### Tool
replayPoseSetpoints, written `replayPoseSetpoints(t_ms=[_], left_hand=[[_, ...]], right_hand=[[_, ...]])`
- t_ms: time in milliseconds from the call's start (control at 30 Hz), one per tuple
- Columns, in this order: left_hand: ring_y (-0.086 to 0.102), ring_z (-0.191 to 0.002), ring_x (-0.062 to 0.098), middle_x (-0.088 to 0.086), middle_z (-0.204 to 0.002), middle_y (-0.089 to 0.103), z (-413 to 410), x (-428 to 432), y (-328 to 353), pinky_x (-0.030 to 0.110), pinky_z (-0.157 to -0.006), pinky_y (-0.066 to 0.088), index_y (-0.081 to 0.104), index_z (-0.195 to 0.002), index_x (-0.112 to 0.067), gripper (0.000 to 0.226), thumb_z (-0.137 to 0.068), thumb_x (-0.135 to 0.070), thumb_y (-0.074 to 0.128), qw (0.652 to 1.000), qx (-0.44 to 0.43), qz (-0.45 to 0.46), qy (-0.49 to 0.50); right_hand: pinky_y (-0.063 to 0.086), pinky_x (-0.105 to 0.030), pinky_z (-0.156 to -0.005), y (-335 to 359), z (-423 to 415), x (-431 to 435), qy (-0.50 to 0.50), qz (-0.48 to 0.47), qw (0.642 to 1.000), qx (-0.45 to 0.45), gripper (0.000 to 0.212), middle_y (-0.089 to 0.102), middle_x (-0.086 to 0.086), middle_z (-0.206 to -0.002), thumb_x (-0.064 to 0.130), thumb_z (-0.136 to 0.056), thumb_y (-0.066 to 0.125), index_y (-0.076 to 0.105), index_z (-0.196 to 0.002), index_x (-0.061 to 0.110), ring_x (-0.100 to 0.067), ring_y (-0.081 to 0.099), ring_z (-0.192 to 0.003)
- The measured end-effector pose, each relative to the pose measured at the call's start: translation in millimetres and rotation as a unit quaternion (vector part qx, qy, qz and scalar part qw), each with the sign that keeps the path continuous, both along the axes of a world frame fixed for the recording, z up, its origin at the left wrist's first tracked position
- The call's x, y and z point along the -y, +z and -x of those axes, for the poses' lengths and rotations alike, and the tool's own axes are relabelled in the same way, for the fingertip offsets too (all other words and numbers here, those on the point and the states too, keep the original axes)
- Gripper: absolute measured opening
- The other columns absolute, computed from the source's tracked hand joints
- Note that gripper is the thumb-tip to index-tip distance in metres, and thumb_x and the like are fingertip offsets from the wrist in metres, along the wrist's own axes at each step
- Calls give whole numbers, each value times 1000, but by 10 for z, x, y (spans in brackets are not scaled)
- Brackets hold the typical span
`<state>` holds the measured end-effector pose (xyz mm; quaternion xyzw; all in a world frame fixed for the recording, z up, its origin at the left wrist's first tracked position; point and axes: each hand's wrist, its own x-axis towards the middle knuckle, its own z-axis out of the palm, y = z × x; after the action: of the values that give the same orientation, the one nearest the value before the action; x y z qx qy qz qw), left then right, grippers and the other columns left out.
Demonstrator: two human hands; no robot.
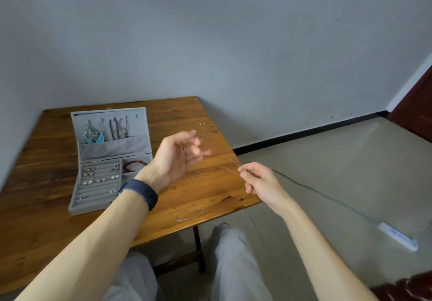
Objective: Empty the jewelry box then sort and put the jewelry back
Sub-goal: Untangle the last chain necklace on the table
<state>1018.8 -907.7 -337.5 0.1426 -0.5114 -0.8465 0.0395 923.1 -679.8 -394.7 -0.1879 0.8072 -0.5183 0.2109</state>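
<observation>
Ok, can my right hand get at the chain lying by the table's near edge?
Probably yes: the chain lies in the open on the table, nothing over it. But the right hand pinches a fine necklace, so free it first.

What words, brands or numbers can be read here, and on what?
None can be read.
The grey jewelry box, the dark wristband and the wooden table show no print.
The white power strip on the floor has bluish marks, too small and blurred to read.
</observation>
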Motion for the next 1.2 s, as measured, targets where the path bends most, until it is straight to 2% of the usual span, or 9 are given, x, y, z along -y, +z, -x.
replayPoseSetpoints(t_ms=[100,200,300,367,500,600,800,900,1200], left_hand=[[55,-55,15,-4,-53,47,-17,31,21,32,-76,51,71,-90,-14,20,-94,-27,57,999,30,-8,-29],[60,-67,15,-1,-74,66,-13,149,57,31,-79,49,71,-100,-14,13,-96,-19,59,989,65,111,-79],[73,-94,20,6,-100,77,15,281,158,32,-89,54,71,-108,-9,15,-96,-15,64,946,90,289,-120],[75,-93,15,3,-99,78,64,300,266,29,-82,55,71,-109,-10,17,-96,-19,65,913,105,374,-126],[72,-84,10,0,-92,78,282,309,466,24,-74,54,72,-107,-11,25,-96,-32,65,886,107,437,-111],[67,-80,13,-2,-83,75,460,274,595,25,-72,52,73,-105,-12,24,-98,-33,64,873,101,465,-108],[64,-71,9,-8,-70,66,731,134,892,30,-84,55,75,-98,-17,20,-97,-34,64,853,85,499,-129],[64,-72,10,-8,-68,64,845,109,994,30,-85,55,76,-97,-19,19,-97,-34,64,853,80,501,-123],[63,-67,11,-8,-63,65,1216,312,855,27,-75,55,75,-99,-15,22,-96,-34,65,863,117,486,-72]], right_hand=[[48,-30,-67,-163,-121,122,-63,160,971,163,14,60,-4,-82,5,-99,57,68,-104,13,-13,52,-61],[47,-28,-61,-284,-236,183,-125,260,917,275,15,61,-4,-87,-2,-95,60,67,-106,5,-13,52,-60],[50,-28,-64,-416,-321,175,-155,256,913,278,19,67,-6,-89,0,-92,65,70,-109,5,-14,59,-66],[52,-28,-66,-458,-365,178,-151,245,919,270,18,72,-8,-93,1,-92,67,73,-108,5,-15,63,-71],[54,-29,-74,-443,-364,222,-132,272,911,281,18,76,-11,-101,5,-92,67,74,-109,6,-16,67,-78],[53,-28,-73,-394,-293,254,-128,314,886,317,21,75,-11,-102,2,-93,64,74,-111,5,-16,66,-78],[51,-30,-81,-298,-146,338,-96,372,848,365,26,74,-10,-105,-4,-94,59,71,-115,3,-15,64,-82],[51,-32,-84,-279,-53,387,-87,390,834,382,24,73,-10,-104,3,-92,65,72,-115,2,-18,64,-84],[55,-30,-82,-377,308,483,-105,328,885,314,18,72,-10,-97,7,-93,67,74,-109,4,-18,65,-84]])
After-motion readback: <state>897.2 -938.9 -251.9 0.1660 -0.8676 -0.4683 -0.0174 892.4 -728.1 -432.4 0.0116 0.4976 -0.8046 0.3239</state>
